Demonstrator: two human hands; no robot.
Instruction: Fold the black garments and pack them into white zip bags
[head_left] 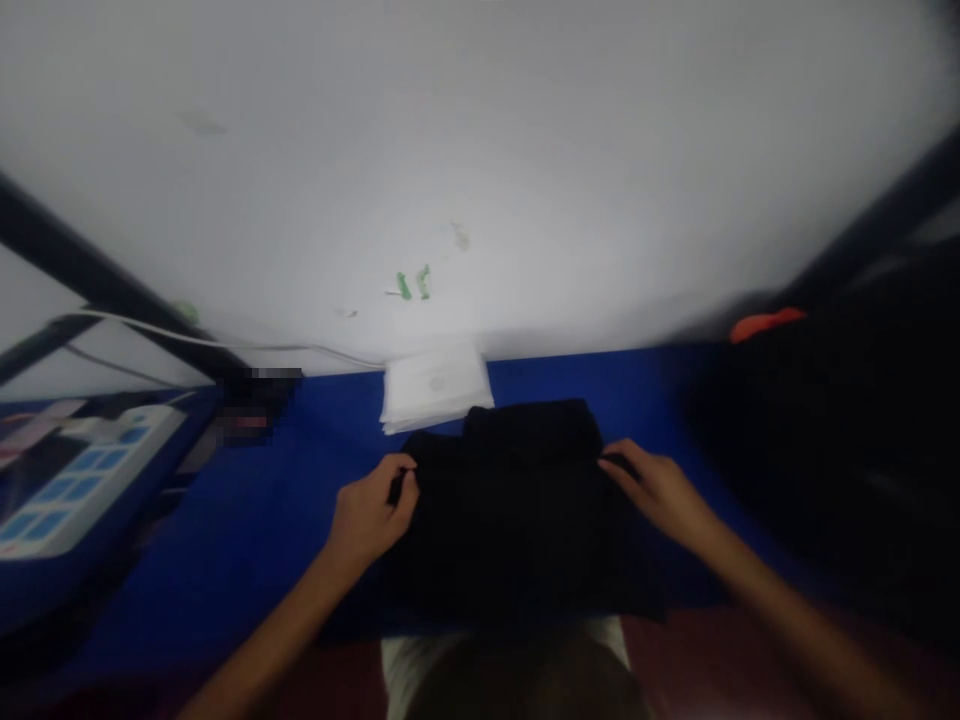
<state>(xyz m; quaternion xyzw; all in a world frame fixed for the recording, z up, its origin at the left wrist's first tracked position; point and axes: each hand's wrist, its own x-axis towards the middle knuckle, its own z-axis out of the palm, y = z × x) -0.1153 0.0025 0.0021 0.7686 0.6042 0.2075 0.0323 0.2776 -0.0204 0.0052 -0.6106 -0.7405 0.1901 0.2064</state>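
Note:
A black cloth garment (517,520) lies spread over the blue surface in front of me, its near edge reaching the front. Its exact kind is too dark to make out. My left hand (375,505) pinches the garment's left edge between thumb and fingers. On the opposite side, my right hand (652,485) grips the right edge with thumb and fingertips. Between the hands, a raised or folded part of the black cloth stands out at the far end.
White papers (435,385) lie behind the garment against the white wall (570,180). A power strip (90,480) with blue sockets is at left, and a white cable (262,345) runs along the wall. Dark bulky material (847,450) fills the right, with an orange item (769,323) on it.

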